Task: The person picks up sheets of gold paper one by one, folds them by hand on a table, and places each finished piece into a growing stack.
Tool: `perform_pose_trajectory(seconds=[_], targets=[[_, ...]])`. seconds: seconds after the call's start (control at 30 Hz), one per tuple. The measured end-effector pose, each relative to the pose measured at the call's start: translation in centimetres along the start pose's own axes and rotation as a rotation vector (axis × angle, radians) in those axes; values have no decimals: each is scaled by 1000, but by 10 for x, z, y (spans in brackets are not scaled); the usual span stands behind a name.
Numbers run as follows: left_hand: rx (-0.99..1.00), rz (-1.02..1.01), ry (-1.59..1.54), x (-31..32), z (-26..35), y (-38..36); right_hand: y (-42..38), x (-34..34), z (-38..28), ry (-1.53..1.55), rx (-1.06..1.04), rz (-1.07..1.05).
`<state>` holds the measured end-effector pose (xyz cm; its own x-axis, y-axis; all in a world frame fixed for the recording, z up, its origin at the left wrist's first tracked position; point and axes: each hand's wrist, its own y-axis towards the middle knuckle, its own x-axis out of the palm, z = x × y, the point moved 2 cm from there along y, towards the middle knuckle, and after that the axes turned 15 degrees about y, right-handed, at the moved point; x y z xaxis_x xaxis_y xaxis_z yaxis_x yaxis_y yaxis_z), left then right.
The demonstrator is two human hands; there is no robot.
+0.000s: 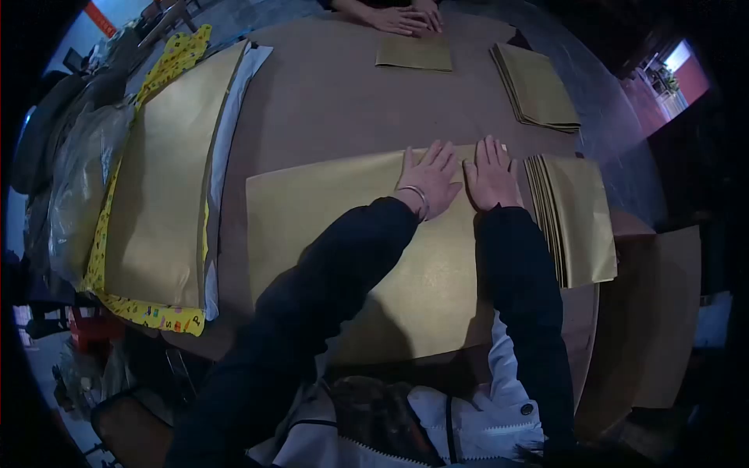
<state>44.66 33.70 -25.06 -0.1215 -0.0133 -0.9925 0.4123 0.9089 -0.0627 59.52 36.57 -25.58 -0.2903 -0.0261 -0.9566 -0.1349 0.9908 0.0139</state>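
Note:
A large gold sheet [312, 203] lies spread on the table in front of me. My left hand [431, 181], with a bracelet at its wrist, presses flat on the sheet's upper right part, fingers extended. Beside it, my right hand [493, 179] rests flat near the sheet's right edge, its fingers pointing away from me. Just right of that hand is a stack of folded gold sheets [581, 218]. My forearms cover part of the large sheet.
A pile of gold sheets [168, 171] lies at left over yellow printed material [175, 54], next to clear plastic [86, 195]. Across the brown tabletop [312, 101], another person's hands [402, 19] touch a smaller gold piece [413, 53]. More folded gold sheets [538, 86] lie far right. A cardboard box [655, 320] stands lower right.

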Motion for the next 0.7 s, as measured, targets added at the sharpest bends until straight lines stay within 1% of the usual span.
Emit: perform_pose_trajectory(seconds=[0.03,0.1,0.13,0.17,0.3,0.37,0.43,0.47,0.53,0.57,0.6,0.63,0.67,0.7], targets=[[-20,-11,1,1,0,0,1,-2,0,1,6,-18],[6,37,-31,0,1,-1,2,-2,0,6,4,-15],[-22,37,-8,2,-9,-7,1,-2,1,5,13,-5],[-27,32,-8,5,-21,-16,0,-1,1,36,5,-2],[-230,-43,58,12,-91,-70,2,-1,0,17,28,-16],[-325,-39,107,26,-130,-104,2,-4,-1,24,25,-10],[-407,-9,62,34,-163,-138,-2,-4,-4,30,23,-6],[-406,-3,58,34,-176,-153,-2,-4,-6,19,41,-18],[-498,-38,85,34,-193,-175,2,2,-11,-7,84,-26],[-484,-27,79,34,-193,-178,6,10,-16,-24,112,-26],[-501,-32,85,34,-190,-180,5,16,-36,-17,96,-54],[-512,-24,95,31,-190,-176,14,53,-41,298,-52,-9],[-503,-17,90,33,-191,-176,-7,33,-100,60,-90,-119],[-507,-21,88,35,-193,-174,-14,37,-131,155,-181,-169]])
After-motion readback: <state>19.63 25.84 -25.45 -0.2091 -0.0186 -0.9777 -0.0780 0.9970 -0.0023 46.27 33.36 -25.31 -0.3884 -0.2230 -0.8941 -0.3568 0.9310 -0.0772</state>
